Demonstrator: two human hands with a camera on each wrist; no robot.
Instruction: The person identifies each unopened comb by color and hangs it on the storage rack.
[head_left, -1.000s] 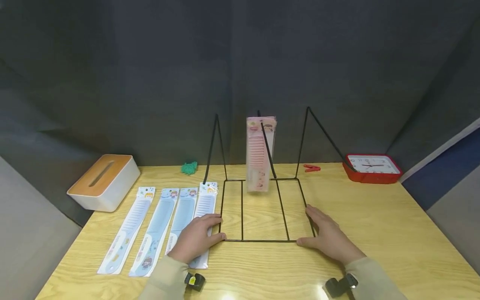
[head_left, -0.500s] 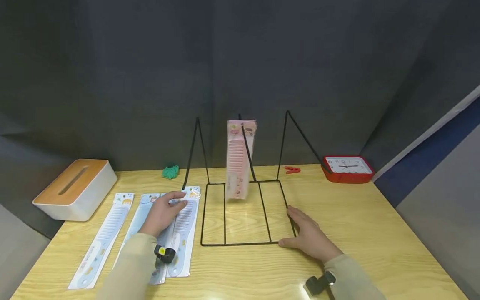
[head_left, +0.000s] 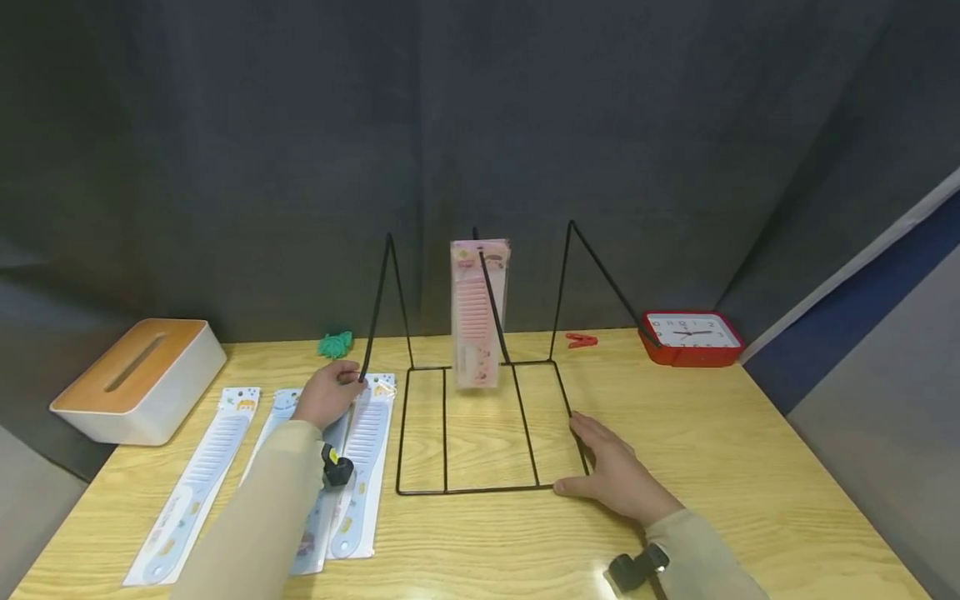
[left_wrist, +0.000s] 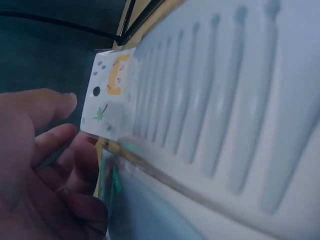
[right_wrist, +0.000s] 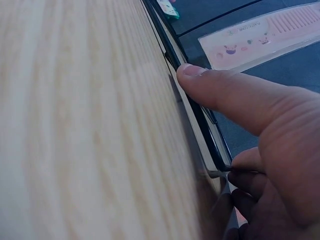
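Note:
My left hand [head_left: 327, 394] is at the upper ends of the packaged blue combs, by the tip of the rack's left prong. In the left wrist view its thumb and bent fingers stand just beside the punched hang tab [left_wrist: 107, 92] of one comb package [head_left: 366, 467], with a small gap between. Another package [head_left: 311, 521] lies partly beneath that one. My right hand [head_left: 618, 475] rests at the near right corner of the black wire rack [head_left: 491, 490], thumb on the front bar, fingers along the side bar. Pink packaged combs [head_left: 474, 321] hang on the rack's middle prong.
One more blue comb package [head_left: 197, 483] lies at the left. A wooden-lidded tissue box [head_left: 138, 379] stands behind it. Along the back are a green tangle of string [head_left: 335, 344], a red clothespin [head_left: 581, 340] and a red clock [head_left: 692, 337]. The rack's side prongs jut forward.
My left hand has left the rack's near left corner and moved up and left to the tops of the comb packages. My right hand stays at its corner. The head view has turned left.

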